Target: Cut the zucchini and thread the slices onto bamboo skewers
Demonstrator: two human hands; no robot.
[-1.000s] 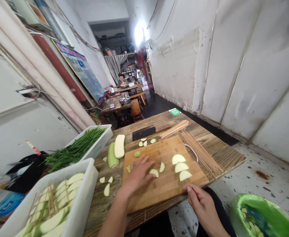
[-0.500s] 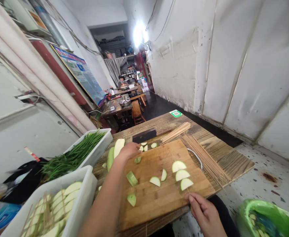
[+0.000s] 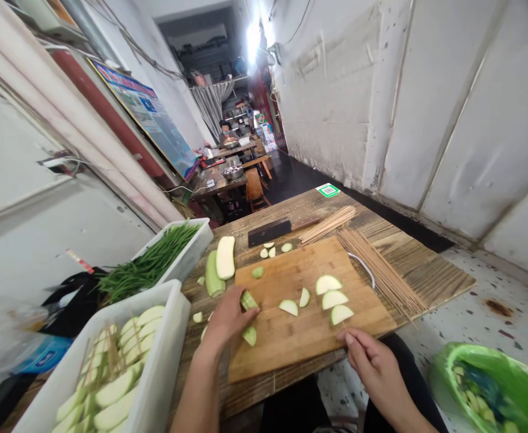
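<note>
On the wooden cutting board (image 3: 282,343), my left hand (image 3: 228,319) has its thumb and fingers around a small stack of zucchini slices (image 3: 248,299). Another zucchini piece (image 3: 249,335) lies just below that hand. My right hand (image 3: 374,358) pinches the near end of a thin wooden skewer (image 3: 345,327) at the board's right edge. Three zucchini half-slices (image 3: 335,298) are threaded on this skewer in a row. Two loose half-slices (image 3: 288,307) lie mid-board, and a smaller green piece (image 3: 257,272) sits near its upper left.
Beyond the board lie a cleaver (image 3: 270,231) and bundles of skewers (image 3: 381,270). Whole zucchinis (image 3: 225,257) rest at left, near a white tub (image 3: 178,316) of skewered slices and a tray of green stalks (image 3: 156,261). A green-lined bin (image 3: 507,373) stands right. Another person sits far back.
My left hand has come back toward me from the board's far left edge to the stacked slices. My right hand keeps its hold on the skewer. The view has tilted slightly.
</note>
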